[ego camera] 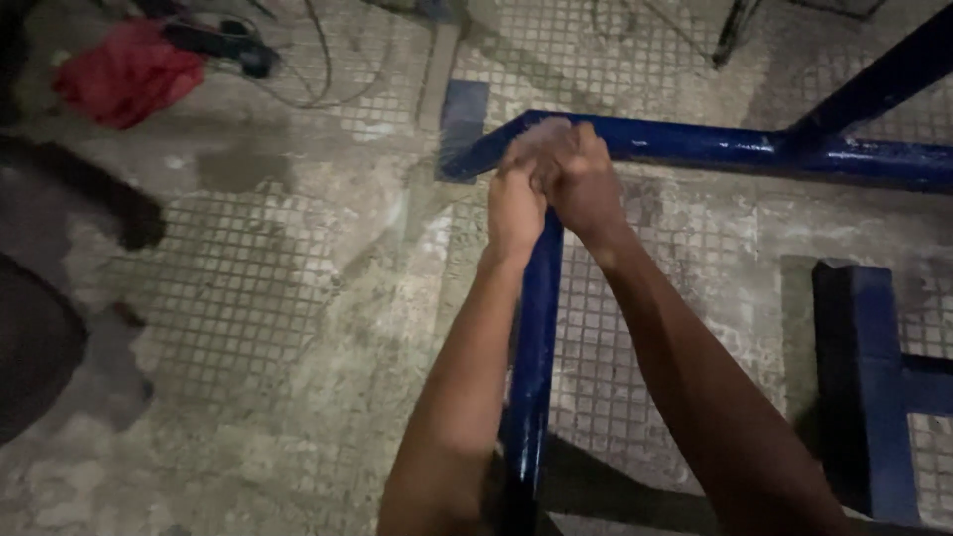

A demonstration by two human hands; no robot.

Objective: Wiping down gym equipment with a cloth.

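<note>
A blue painted metal frame (715, 145) lies on the tiled floor, with one bar (534, 337) running from me up to its corner. Both my hands meet at that corner. My left hand (513, 203) is closed with its fingers curled over the corner. My right hand (578, 179) is closed beside it and partly over it, pressing on the same spot. A pale blurred patch shows under the fingers; what it is I cannot tell. Both forearms reach along the near bar.
Another blue frame piece (862, 377) stands at the right. A red cloth (124, 71) and dark cables (228, 40) lie at the far left. A dark round shape (35, 347) sits at the left edge. The floor (258, 278) is small-tiled concrete, patchy and stained.
</note>
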